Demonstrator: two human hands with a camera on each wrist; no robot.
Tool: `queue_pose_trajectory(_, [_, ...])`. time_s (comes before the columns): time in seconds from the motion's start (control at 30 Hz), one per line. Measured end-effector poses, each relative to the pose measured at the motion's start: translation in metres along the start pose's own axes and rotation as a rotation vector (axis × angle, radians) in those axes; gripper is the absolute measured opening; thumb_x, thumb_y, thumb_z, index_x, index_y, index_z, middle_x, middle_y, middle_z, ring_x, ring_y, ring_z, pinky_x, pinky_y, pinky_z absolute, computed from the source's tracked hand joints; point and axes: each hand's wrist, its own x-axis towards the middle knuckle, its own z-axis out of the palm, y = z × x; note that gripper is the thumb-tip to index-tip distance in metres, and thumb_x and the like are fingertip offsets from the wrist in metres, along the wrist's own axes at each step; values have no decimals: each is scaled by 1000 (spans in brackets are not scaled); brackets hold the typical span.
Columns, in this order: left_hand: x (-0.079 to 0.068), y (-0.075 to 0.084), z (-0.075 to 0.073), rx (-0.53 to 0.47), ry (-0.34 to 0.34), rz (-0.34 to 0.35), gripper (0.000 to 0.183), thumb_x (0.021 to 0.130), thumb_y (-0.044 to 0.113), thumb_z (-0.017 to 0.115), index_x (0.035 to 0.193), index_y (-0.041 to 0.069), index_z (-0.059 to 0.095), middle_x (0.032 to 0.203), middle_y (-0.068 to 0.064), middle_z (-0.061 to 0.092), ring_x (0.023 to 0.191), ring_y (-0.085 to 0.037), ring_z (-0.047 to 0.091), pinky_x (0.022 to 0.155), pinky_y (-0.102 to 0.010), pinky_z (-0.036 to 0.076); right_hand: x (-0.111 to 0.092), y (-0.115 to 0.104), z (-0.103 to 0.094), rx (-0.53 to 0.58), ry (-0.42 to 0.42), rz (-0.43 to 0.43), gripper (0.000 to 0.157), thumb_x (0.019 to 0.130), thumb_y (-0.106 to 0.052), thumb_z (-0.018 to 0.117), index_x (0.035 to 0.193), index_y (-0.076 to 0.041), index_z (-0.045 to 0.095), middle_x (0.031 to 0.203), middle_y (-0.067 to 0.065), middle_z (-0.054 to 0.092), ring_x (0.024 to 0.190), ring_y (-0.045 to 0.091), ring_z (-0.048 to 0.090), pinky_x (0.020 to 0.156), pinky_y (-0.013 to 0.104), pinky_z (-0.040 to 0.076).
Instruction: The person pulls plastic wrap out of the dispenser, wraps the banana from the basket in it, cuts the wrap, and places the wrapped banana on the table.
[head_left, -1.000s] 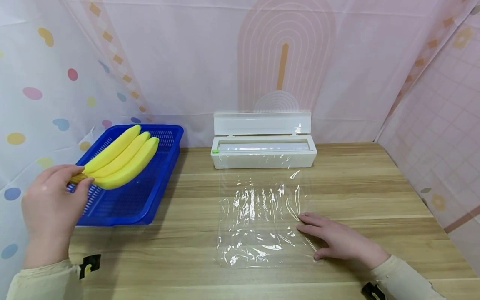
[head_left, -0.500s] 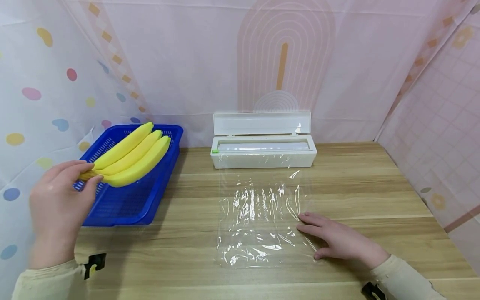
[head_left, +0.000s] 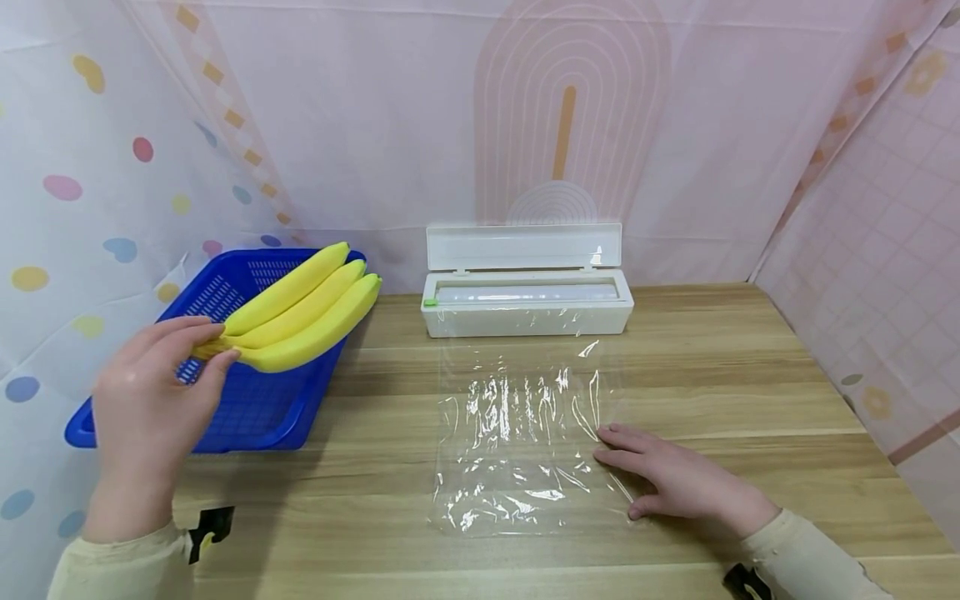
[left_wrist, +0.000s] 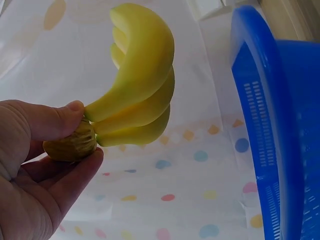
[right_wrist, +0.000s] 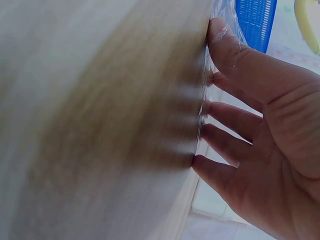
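Observation:
A bunch of bananas is held up over the blue basket by my left hand, which pinches the brown stem between thumb and fingers. The three yellow tips point away to the right, past the basket's far right corner. On the table lies a clear sheet of cling film, wrinkled and shiny, drawn out of a white dispenser. My right hand rests with spread fingers at the film's right edge. In the right wrist view its fingertips touch the table along the film.
The blue plastic basket stands at the left of the wooden table. The dispenser's lid is raised at the back, with a small green slider at its left end. Patterned cloth hangs behind and on both sides.
My left hand has carried the bananas to the right across the basket, their tips now reaching past its right side. My right hand and the film have stayed put.

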Motion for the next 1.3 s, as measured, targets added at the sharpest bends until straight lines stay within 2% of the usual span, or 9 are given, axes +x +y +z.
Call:
queue_pose_trajectory(0.27, [0, 14, 3, -12, -36, 12, 34, 70, -8, 85, 101, -9, 72, 107, -25, 68, 101, -45, 62, 98, -6, 29, 0, 1, 1, -11, -1, -1, 75, 76, -37, 82, 139, -7, 56, 150, 16, 44, 135, 39, 42, 102, 53, 44])
queue_pose_trajectory(0.37, [0, 18, 7, -34, -42, 36, 34, 69, -9, 85, 100, -9, 72, 107, -24, 69, 100, -44, 62, 97, -5, 29, 0, 1, 1, -8, -2, 3, 75, 75, -35, 82, 140, -7, 56, 150, 15, 44, 135, 38, 41, 102, 52, 44])
queue_pose_trajectory(0.53, [-1, 25, 15, -81, -46, 76, 35, 66, -12, 85, 98, -9, 72, 105, -23, 69, 98, -42, 63, 94, -2, 30, -1, 1, 0, -4, 10, -11, 75, 76, -36, 82, 139, -6, 56, 150, 17, 44, 135, 39, 42, 101, 53, 44])
queue_pose_trajectory(0.8, [-3, 34, 31, -120, -92, 135, 37, 65, -11, 87, 99, -7, 73, 105, -20, 70, 96, -37, 66, 92, -2, 30, 0, 3, 1, -17, -4, 1, 76, 76, -41, 80, 140, -7, 56, 150, 16, 44, 135, 38, 42, 101, 53, 44])
queue_pose_trajectory(1.0, [-5, 41, 44, -151, -135, 173, 35, 66, -9, 87, 99, -5, 73, 107, -17, 71, 97, -33, 66, 95, -3, 32, -1, 2, -1, -1, -13, 8, 74, 78, -41, 79, 140, -7, 56, 150, 17, 43, 135, 39, 41, 102, 54, 43])
queue_pose_trajectory(1.13, [-6, 47, 53, -153, -167, 200, 34, 67, -7, 87, 99, -4, 73, 107, -16, 70, 97, -32, 66, 92, -23, 48, 0, 1, -2, 5, -25, 22, 74, 78, -40, 79, 140, -7, 56, 151, 16, 42, 136, 39, 40, 103, 54, 43])
queue_pose_trajectory(1.23, [-7, 51, 59, -158, -193, 224, 34, 67, -7, 87, 99, -5, 73, 107, -16, 70, 98, -32, 66, 85, -40, 53, 0, 1, -2, 7, -28, 24, 74, 78, -40, 79, 140, -7, 55, 151, 16, 42, 136, 39, 40, 103, 54, 42])
queue_pose_trajectory(1.3, [-8, 53, 64, -167, -208, 238, 35, 67, -7, 87, 99, -6, 73, 106, -17, 70, 98, -32, 66, 85, -43, 53, 0, 1, -2, 8, -22, 16, 75, 78, -41, 79, 140, -7, 55, 151, 16, 42, 136, 39, 40, 103, 54, 42])
